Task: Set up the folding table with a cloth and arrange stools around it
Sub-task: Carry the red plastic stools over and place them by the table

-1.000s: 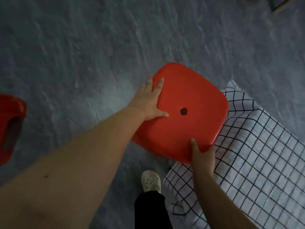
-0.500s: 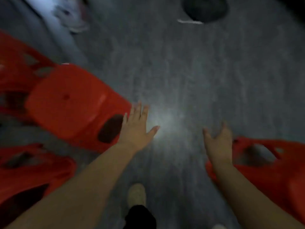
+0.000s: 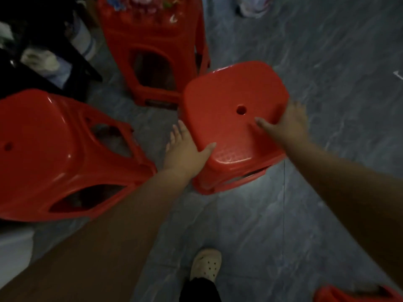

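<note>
While both hands sit on one red stool (image 3: 226, 118), it stands between them on the grey floor (image 3: 327, 62). Left hand (image 3: 185, 149) presses the seat's near-left edge, thumb on top, fingers down the side. Right hand (image 3: 290, 123) lies on the far-right edge, thumb across the seat near the centre hole; can't tell if either is gripping tight. Second stool (image 3: 54, 153) lies tipped over just left of the left hand, w/ a taller stool (image 3: 152, 57) upright behind. Pale shoe (image 3: 206, 263) below, red bit (image 3: 349, 294) at bottom-right corner
</note>
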`<state>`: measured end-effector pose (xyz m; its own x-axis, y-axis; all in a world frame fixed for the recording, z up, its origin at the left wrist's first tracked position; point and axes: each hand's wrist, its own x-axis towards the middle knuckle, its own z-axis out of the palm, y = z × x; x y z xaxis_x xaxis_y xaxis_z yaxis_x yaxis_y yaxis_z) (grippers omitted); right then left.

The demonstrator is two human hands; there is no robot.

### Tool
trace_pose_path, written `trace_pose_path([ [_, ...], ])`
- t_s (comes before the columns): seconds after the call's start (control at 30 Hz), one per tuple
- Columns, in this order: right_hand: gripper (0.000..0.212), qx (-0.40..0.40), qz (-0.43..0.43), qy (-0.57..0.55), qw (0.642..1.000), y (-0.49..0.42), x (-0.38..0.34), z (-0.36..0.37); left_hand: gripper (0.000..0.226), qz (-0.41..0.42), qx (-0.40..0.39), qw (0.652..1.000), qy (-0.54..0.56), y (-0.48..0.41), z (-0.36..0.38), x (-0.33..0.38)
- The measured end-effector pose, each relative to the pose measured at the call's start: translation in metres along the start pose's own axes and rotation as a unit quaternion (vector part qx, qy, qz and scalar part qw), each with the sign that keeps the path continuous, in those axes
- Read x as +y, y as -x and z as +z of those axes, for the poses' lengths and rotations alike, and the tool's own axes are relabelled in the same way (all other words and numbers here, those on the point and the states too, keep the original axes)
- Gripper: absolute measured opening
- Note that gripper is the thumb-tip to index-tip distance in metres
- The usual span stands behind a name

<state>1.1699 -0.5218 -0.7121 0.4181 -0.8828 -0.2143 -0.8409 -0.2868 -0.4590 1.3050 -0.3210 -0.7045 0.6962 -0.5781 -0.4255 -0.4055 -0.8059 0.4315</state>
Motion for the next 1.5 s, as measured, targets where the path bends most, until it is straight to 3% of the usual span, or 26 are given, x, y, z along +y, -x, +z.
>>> trace_pose_path([
  [0.1,0.105,-0.016,0.001,-0.032,0.999,-0.018,0.019,0.003,0.112,-0.019,-0.009,0.996,0.085,-0.015,0.018,0.003],
  [0.27,0.118,-0.050,0.040,0.039,0.997,-0.021,0.041,-0.008,0.110,-0.059,0.013,0.983,0.174,-0.020,0.042,0.016],
  [0.37,0.108,-0.084,0.064,0.073,0.992,-0.008,0.052,-0.024,0.112,-0.057,0.024,0.980,0.192,-0.012,0.051,0.020],
  [0.53,0.097,-0.102,0.191,-0.028,0.976,0.069,0.114,-0.046,0.108,-0.031,0.002,0.986,0.163,0.041,0.072,0.037],
  [0.63,0.072,-0.039,0.258,-0.126,0.957,0.150,0.166,-0.056,0.106,0.013,-0.023,0.984,0.174,0.086,0.093,0.055],
  [0.7,0.075,0.010,0.292,-0.186,0.938,0.211,0.199,-0.058,0.097,0.041,-0.058,0.985,0.159,0.123,0.110,0.069],
  [0.83,0.075,0.074,0.386,-0.329,0.859,0.342,0.249,-0.057,0.076,0.123,-0.148,0.976,0.105,0.205,0.145,0.095],
  [1.0,0.102,0.093,0.494,-0.355,0.788,0.487,0.280,-0.055,0.079,0.184,-0.268,0.946,0.023,0.292,0.177,0.103],
  [1.13,0.087,0.117,0.567,-0.354,0.735,0.577,0.282,-0.040,0.086,0.259,-0.324,0.908,-0.057,0.349,0.196,0.107],
  [1.3,0.086,0.244,0.631,-0.394,0.622,0.665,0.248,-0.008,0.090,0.402,-0.353,0.829,-0.165,0.414,0.208,0.112],
  [1.5,0.048,0.367,0.666,-0.419,0.497,0.772,0.223,0.025,0.099,0.505,-0.409,0.716,-0.255,0.505,0.229,0.070],
])
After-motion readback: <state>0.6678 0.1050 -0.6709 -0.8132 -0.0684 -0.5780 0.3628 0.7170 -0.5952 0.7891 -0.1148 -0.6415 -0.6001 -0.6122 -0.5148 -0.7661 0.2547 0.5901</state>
